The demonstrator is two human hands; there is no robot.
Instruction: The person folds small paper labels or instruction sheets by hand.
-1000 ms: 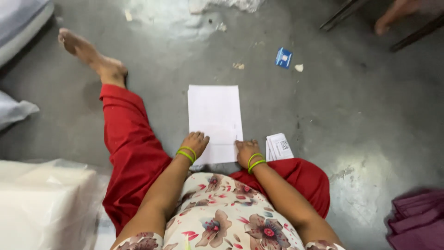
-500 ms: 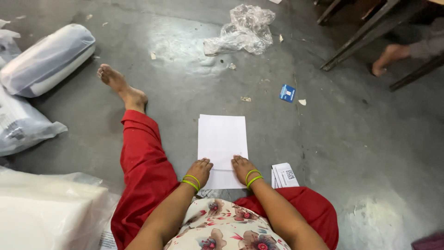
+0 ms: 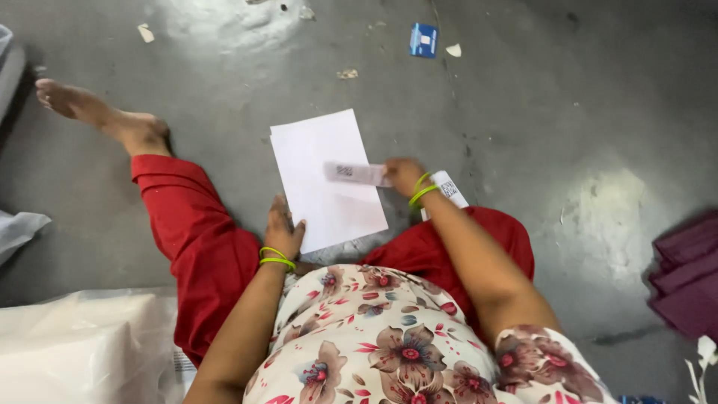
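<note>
- White sheet of paper lying flat on the grey concrete floor, just left of frame centre, slightly tilted, its near edge close to the seated person's lap.
- Narrow label strip with a small dark printed code, blurred, held across the right half of the sheet at mid-height, roughly level.
- Right hand just right of centre, fingers pinched together on the strip's right end; green bangles at that wrist.
- Left hand below and left of centre, fingers spread apart and pressed flat on the sheet's lower left edge, gripping nothing; matching green bangles at the wrist.
- Second white label with a printed code lying on the floor just right of the right wrist, partly hidden by the arm.
- Red trousers on both sides of the sheet: left leg stretched toward the upper left, ending in a bare foot; right knee folded at centre right.
- Floral top filling the lower centre of the frame.
- White plastic-wrapped bundle at the lower left corner, touching the left leg.
- Small blue packet on the floor at top centre, with paper scraps scattered nearby, well apart from the sheet.
- Folded maroon cloth at the right edge, well apart from the hands.
</note>
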